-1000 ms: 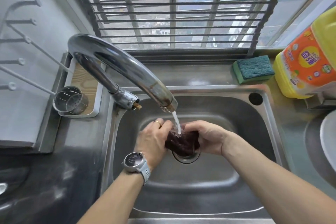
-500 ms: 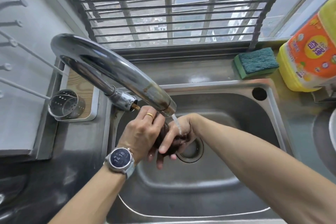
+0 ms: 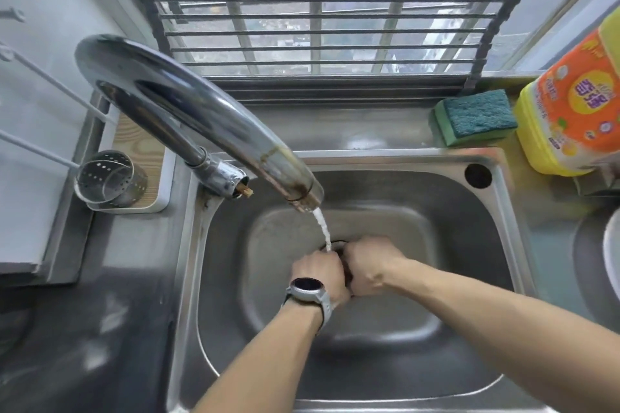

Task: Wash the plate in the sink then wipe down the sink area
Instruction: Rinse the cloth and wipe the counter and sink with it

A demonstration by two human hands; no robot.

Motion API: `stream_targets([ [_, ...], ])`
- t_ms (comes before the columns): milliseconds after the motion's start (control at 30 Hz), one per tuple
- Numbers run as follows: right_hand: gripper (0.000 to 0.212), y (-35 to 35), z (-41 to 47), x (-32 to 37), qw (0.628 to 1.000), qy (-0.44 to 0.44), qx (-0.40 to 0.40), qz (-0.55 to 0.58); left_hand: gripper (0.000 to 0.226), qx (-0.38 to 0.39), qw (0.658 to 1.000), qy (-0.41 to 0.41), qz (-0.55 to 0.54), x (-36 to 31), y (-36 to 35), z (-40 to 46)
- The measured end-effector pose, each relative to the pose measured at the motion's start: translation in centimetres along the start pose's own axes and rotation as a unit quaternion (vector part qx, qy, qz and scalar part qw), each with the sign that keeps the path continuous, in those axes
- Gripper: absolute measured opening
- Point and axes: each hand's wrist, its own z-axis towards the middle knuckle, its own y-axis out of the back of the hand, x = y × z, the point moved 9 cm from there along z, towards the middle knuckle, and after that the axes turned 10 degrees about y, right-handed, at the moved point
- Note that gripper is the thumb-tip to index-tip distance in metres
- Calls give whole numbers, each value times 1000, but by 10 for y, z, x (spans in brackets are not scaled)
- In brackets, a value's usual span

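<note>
The fingers of both hands are curling tightly around a dark cloth, of which only a sliver is showing between the left hand and the right hand. The fists are pressing together over the drain in the steel sink, with the faucet pouring water onto the left knuckles. A watch is sitting on the left wrist. On the surface at right, a white plate is peeking in at the frame edge, behind it a yellow detergent bottle and a green sponge.
</note>
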Motion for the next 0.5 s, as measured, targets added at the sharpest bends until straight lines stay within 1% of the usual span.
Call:
stream_targets([
  [67, 43, -5, 1, 0, 998, 21, -38, -51, 38, 17, 998, 8, -64, 1, -6, 0],
  [167, 25, -11, 0, -1, 994, 50, -55, -85, 42, 59, 981, 25, -185, 0, -19, 5],
  [267, 24, -9, -3, -2, 990, 63, -73, -105, 41, 129, 964, 68, -224, 1, -38, 12],
  [300, 25, -9, -2, -1, 988, 69, -75, -113, 36, 154, 954, 82, -244, 1, -44, 14],
  [367, 23, -8, 0, -2, 987, 81, -79, -115, 15, 205, 920, 93, -321, -1, -51, 11],
  [400, 21, -6, 3, -3, 987, 83, -81, -115, 9, 229, 900, 102, -357, -2, -53, 7],
  [433, 17, -5, 4, -3, 985, 86, -81, -127, 13, 252, 881, 117, -384, -1, -56, 4],
  [500, 17, -5, 6, -5, 981, 86, -97, -144, 34, 308, 842, 153, -416, 2, -64, -3],
])
